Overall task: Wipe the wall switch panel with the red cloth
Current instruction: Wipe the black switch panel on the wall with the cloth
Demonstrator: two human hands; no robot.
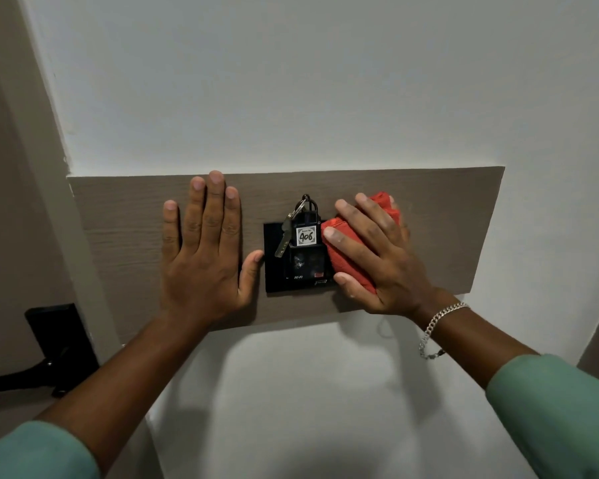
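Note:
A black switch panel (274, 271) sits in the middle of a grey-brown wooden wall board (446, 219). A key holder with a tag marked 406 and a key (305, 236) hangs in the panel. My right hand (377, 261) presses a bunched red cloth (343, 257) against the panel's right edge and the board beside it. My left hand (204, 250) lies flat on the board just left of the panel, fingers spread, thumb tip touching the panel's left edge. It holds nothing.
White wall (308, 81) surrounds the board. At the lower left a black door lock plate with a lever handle (56, 347) sits on a door. A silver bracelet (436, 326) hangs on my right wrist.

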